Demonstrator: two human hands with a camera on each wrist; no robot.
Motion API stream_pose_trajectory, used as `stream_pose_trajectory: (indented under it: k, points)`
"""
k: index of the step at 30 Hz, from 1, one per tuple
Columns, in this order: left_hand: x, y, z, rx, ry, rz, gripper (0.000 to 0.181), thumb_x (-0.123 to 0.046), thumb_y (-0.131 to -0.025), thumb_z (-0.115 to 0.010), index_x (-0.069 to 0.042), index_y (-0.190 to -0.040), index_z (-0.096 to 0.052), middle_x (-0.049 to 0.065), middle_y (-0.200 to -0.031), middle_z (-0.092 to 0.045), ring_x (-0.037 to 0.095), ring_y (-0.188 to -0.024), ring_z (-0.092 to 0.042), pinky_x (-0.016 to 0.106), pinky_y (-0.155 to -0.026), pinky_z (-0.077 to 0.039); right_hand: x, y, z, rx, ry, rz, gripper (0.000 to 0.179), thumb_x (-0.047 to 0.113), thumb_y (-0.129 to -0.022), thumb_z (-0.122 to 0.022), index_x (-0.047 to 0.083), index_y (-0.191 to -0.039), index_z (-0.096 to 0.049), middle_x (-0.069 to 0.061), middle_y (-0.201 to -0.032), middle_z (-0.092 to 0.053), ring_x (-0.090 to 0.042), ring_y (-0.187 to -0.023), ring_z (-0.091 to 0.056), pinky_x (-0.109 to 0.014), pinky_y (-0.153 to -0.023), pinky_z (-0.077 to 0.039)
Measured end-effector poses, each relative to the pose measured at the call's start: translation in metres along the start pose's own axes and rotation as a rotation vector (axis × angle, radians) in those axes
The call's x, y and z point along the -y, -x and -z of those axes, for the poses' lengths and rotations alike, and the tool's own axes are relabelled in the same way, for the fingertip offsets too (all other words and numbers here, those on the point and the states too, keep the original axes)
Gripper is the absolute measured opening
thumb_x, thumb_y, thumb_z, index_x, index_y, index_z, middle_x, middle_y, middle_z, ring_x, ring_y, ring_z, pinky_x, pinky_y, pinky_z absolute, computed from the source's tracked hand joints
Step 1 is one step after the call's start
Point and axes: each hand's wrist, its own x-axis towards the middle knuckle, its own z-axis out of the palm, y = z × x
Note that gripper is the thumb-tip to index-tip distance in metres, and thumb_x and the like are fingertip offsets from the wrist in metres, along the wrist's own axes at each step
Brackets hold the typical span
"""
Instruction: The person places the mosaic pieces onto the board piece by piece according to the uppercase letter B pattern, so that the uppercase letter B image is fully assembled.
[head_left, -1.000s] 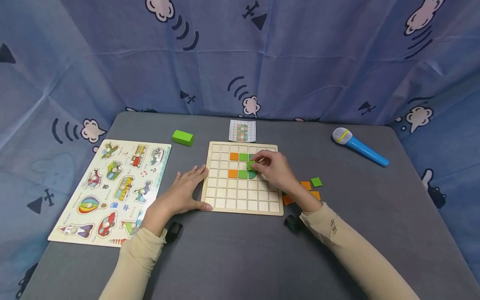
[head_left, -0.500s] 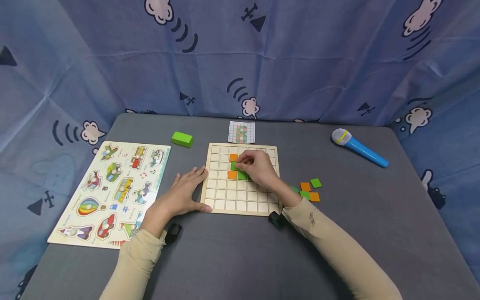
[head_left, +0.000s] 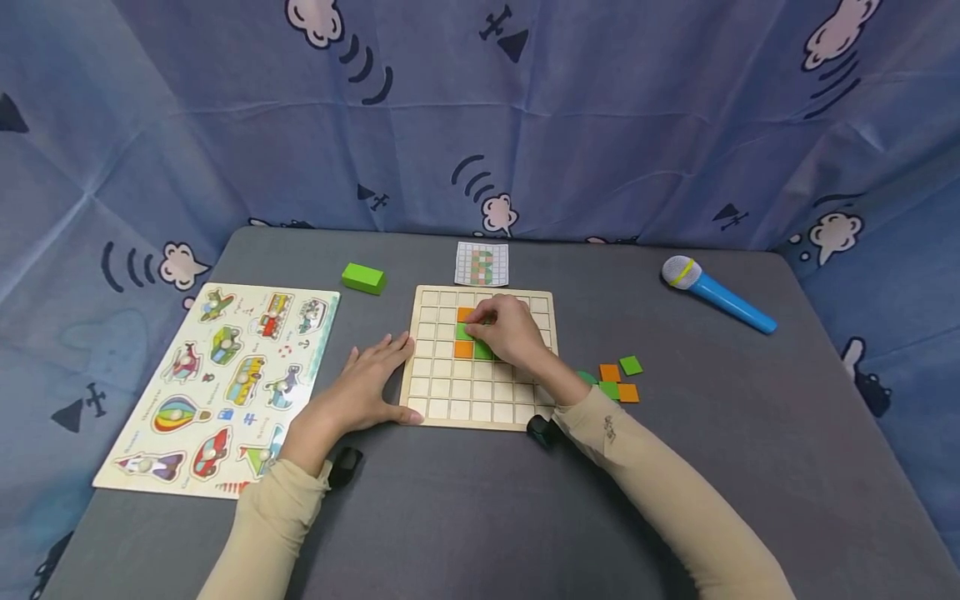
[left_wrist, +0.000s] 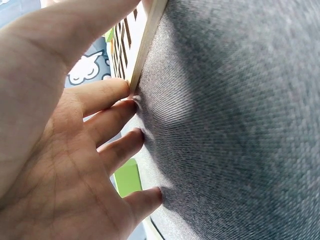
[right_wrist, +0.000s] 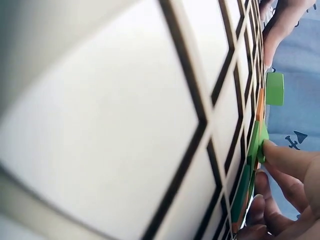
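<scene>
A wooden grid board (head_left: 450, 400) lies mid-table, with orange tiles (head_left: 463, 349) and green tiles (head_left: 483, 350) set in its squares. My right hand (head_left: 512, 332) is over the board and pinches a green square tile (head_left: 462, 332) between two orange tiles in the left column of the pattern. In the right wrist view the thumb presses on that green tile (right_wrist: 263, 142). My left hand (head_left: 363, 385) rests with spread fingers against the board's left edge, thumb at the near corner. Some placed tiles are hidden under the right hand.
Loose orange and green tiles (head_left: 628, 392) lie right of the board. A small pattern card (head_left: 482, 264) is behind it. A green block (head_left: 363, 278) and a picture puzzle board (head_left: 225, 392) stand left; a blue toy microphone (head_left: 723, 298) lies at the right back.
My right hand has carried the green tile leftward across the board and lowered it between the two orange tiles. The left hand has stayed at the board's edge.
</scene>
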Motion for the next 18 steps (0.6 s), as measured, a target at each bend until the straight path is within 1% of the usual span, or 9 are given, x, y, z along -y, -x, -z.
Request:
stream_pose_trajectory:
  k: [4, 8, 13, 16, 18]
  points:
    - [0.001, 0.0, 0.0, -0.002, -0.004, -0.003, 0.114, -0.04, -0.081, -0.092, -0.003, -0.167, -0.028, 0.017, -0.176, -0.022, 0.043, -0.164, -0.017, 0.076, -0.127, -0.009, 0.001, 0.001, -0.002, -0.013, 0.03, -0.01, 0.006, 0.014, -0.095, -0.082, 0.009, -0.095, -0.084, -0.009, -0.107, -0.071, -0.026, -0.099, -0.066, -0.043, -0.089, -0.056]
    - [0.002, -0.001, -0.001, -0.002, -0.006, -0.001, 0.114, -0.04, -0.081, -0.092, -0.003, -0.168, -0.028, 0.017, -0.176, -0.022, 0.043, -0.164, -0.017, 0.075, -0.128, -0.009, 0.0, 0.002, -0.001, -0.005, 0.038, -0.005, 0.005, 0.014, -0.094, -0.081, 0.01, -0.096, -0.083, -0.008, -0.107, -0.071, -0.025, -0.097, -0.065, -0.041, -0.087, -0.055]
    - [0.002, -0.001, -0.002, -0.002, -0.001, 0.001, 0.114, -0.04, -0.081, -0.093, -0.004, -0.168, -0.028, 0.016, -0.177, -0.022, 0.043, -0.164, -0.016, 0.075, -0.128, -0.008, -0.006, 0.011, 0.009, 0.054, 0.016, 0.062, 0.013, 0.011, -0.095, -0.08, 0.007, -0.108, -0.081, -0.011, -0.11, -0.07, -0.026, -0.092, -0.058, -0.038, -0.084, -0.049]
    - [0.001, 0.0, -0.001, -0.001, 0.003, 0.002, 0.114, -0.039, -0.081, -0.093, -0.003, -0.168, -0.028, 0.016, -0.177, -0.022, 0.042, -0.165, -0.016, 0.075, -0.128, -0.008, -0.013, 0.019, 0.018, 0.069, 0.001, 0.098, 0.017, 0.009, -0.095, -0.079, 0.005, -0.111, -0.079, -0.013, -0.113, -0.07, -0.028, -0.098, -0.058, -0.039, -0.088, -0.049]
    - [0.001, 0.0, -0.001, -0.001, 0.002, 0.002, 0.114, -0.039, -0.081, -0.093, -0.003, -0.168, -0.028, 0.017, -0.177, -0.022, 0.042, -0.165, -0.016, 0.075, -0.128, -0.008, -0.018, 0.024, 0.025, 0.065, -0.01, 0.102, 0.018, 0.009, -0.095, -0.078, 0.004, -0.112, -0.079, -0.015, -0.116, -0.068, -0.031, -0.103, -0.058, -0.043, -0.093, -0.049]
